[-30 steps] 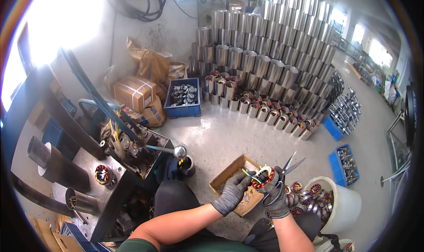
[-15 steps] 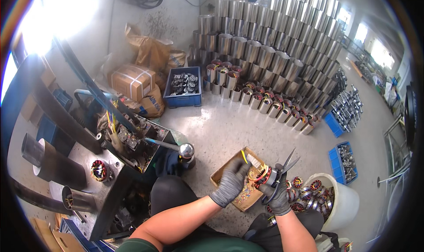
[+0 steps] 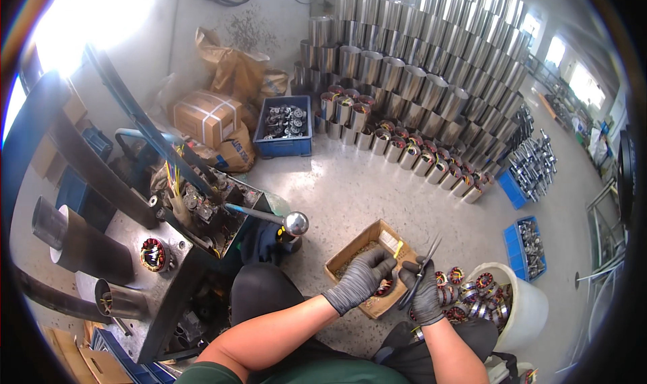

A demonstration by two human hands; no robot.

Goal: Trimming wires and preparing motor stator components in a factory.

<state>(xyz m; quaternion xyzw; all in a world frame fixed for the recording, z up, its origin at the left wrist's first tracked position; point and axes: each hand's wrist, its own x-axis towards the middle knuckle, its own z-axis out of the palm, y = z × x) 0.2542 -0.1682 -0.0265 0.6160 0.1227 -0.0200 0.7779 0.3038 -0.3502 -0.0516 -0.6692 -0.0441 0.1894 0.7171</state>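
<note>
My left hand (image 3: pixel 364 276), in a grey glove, is closed over the cardboard box (image 3: pixel 334 273). Beneath its fingers shows part of a wound motor stator (image 3: pixel 384 288) with red coils, mostly covered by the hand. A short yellow wire or sleeve (image 3: pixel 397 248) sticks up at the fingertips. My right hand (image 3: pixel 424 295), gloved too, grips dark scissors (image 3: pixel 433 252) whose blades point up and away, nearly together. Its thumb comes close to the left fingertips. Small scraps lie in the box.
A white bucket (image 3: pixel 529 310) heaped with stators (image 3: pixel 468 293) stands at my right knee. On the left is a metal bench (image 3: pixel 176 250) with a ball-ended lever (image 3: pixel 295 224). Steel cylinders (image 3: pixel 411 84) are stacked behind, with blue bins (image 3: pixel 519 249) of metal parts on the right.
The stator has gone from my right hand to under my left hand, lower over the box. The scissor blades have come together. My left hand has moved slightly right, and the view has shifted slightly.
</note>
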